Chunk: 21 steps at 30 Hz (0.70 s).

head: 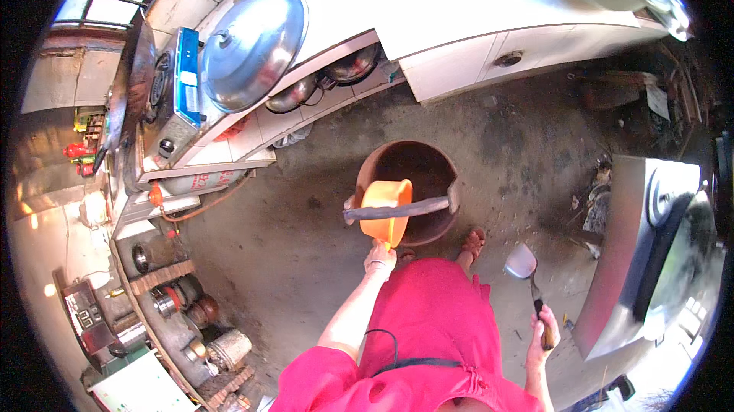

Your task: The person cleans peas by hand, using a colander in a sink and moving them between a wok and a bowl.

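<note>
My left hand (379, 257) grips the handle of an orange plastic dipper (374, 201). The dipper is tipped on its side by the near left rim of a brown bucket (431, 235) on the floor. A grey bail handle (421, 207) spans the bucket's mouth and crosses in front of the dipper. Whether the dipper holds anything, I cannot tell. Out to the right, my right hand (542, 329) is closed around the dark and wooden handle of a metal wok spatula (520, 263), its blade pointing up and away from me.
A large metal lid (252, 48) and a gas stove (183, 79) stand on the left counter, with pans (352, 65) on a shelf below. A gas cylinder (200, 181) with a hose lies under it. At right is a white cabinet-like block (622, 246). Pots (229, 349) line the lower left.
</note>
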Each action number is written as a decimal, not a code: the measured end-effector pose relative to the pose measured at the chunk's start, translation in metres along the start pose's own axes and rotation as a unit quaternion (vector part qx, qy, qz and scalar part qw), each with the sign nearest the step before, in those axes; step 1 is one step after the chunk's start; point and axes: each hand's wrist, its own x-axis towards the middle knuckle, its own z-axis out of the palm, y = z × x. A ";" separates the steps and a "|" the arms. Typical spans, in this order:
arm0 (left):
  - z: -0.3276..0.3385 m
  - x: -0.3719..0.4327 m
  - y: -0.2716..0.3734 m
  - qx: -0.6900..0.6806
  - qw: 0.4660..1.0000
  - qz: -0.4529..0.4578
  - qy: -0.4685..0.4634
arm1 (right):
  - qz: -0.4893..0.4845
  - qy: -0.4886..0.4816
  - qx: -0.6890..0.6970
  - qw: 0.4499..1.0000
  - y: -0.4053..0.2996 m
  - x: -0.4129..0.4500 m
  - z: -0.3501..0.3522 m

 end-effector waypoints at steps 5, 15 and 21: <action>-0.075 -0.043 -0.023 0.258 0.964 0.059 -0.006 | 0.014 0.033 0.046 0.998 -0.034 -0.027 -0.003; -0.212 -0.145 -0.052 0.022 0.947 0.167 -0.274 | 0.035 0.227 0.246 0.942 -0.140 -0.119 -0.056; -0.238 -0.239 0.091 0.005 0.923 0.340 -0.179 | -0.114 0.304 0.241 0.914 -0.203 -0.149 -0.132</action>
